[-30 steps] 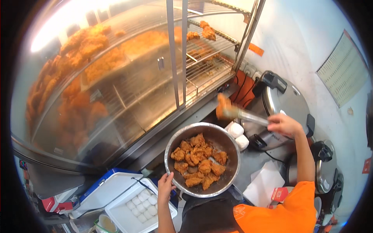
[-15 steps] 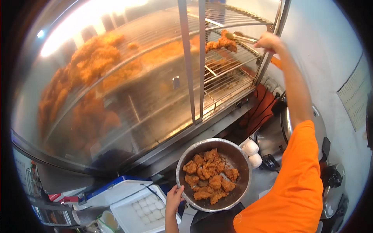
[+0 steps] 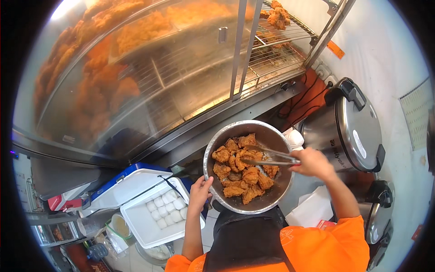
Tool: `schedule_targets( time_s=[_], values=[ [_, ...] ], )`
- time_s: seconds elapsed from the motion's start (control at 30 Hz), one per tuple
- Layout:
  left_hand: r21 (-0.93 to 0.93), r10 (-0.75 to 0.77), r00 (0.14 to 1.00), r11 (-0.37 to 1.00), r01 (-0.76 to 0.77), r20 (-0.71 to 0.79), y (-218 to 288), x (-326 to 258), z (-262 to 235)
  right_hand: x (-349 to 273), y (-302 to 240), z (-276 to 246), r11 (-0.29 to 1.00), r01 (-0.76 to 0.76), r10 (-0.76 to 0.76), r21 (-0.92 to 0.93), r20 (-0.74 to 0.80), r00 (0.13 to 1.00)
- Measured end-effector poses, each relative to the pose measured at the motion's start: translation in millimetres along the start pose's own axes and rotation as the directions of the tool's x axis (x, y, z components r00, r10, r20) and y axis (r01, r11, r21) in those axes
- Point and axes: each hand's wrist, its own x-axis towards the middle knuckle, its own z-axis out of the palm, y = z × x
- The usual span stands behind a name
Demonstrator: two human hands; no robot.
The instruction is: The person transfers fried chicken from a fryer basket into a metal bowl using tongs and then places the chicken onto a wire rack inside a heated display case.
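Observation:
A round metal bowl (image 3: pixel 214 195) with several pieces of fried chicken (image 3: pixel 235 190) in it is in front of my body. The fingers of my left hand (image 3: pixel 198 194) are closed on its rim at the left. My right hand (image 3: pixel 313 163) is closed around metal tongs (image 3: pixel 282 155) that reach over the bowl from the right. The tongs' arms stand apart over the upper chicken pieces; whether the tips touch one cannot be made out. More fried chicken (image 3: pixel 278 18) sits on a wire rack (image 3: pixel 297 27) in the glass-fronted display cabinet.
The display cabinet (image 3: pixel 195 86) spans the upper left, its right side uncovered. Large steel cookers (image 3: pixel 324 131) stand at the right near cables. An open white cool box (image 3: pixel 140 222) holds white wrapped bundles at lower left. White paper (image 3: pixel 312 206) lies right of the bowl.
My right hand has come down from the cabinet rack to the bowl with the tongs. The view has shifted downward; my left hand still holds the rim.

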Motion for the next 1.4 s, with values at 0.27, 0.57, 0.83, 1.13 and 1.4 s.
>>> schedule_targets(
  time_s=[0.27, 0.57, 0.83, 1.13, 1.4],
  values=[
    [0.027, 0.031, 0.999, 0.999, -0.031, 0.008, -2.1, 4.5, 1.5, 40.4, -31.6, 111.2, 0.972, 0.124, -0.088, 0.201, -0.177, 0.98],
    [-0.038, -0.001, 1.0, 0.999, 0.0, -0.024, -14.3, 5.9, -4.6, 38.3, 42.0, -17.0, 0.457, 0.255, 0.367, 0.852, -0.441, 0.819],
    [0.007, -0.036, 0.996, 0.999, 0.037, -0.085, 3.4, 3.0, 10.1, 230.4, 153.1, -245.4, 0.684, -0.154, 0.641, 0.713, -0.487, 0.593],
    [0.055, -0.004, 0.997, 0.998, 0.008, -0.074, 6.5, 3.9, 7.7, 140.1, 148.6, -212.9, 0.887, -0.033, 0.392, 0.461, -0.712, 0.583],
    [0.069, -0.016, 1.0, 0.998, 0.017, -0.02, 14.6, -2.5, 4.1, -38.1, 47.4, -65.2, 1.0, -0.024, 0.021, 0.013, 0.157, 0.987]
  ],
)
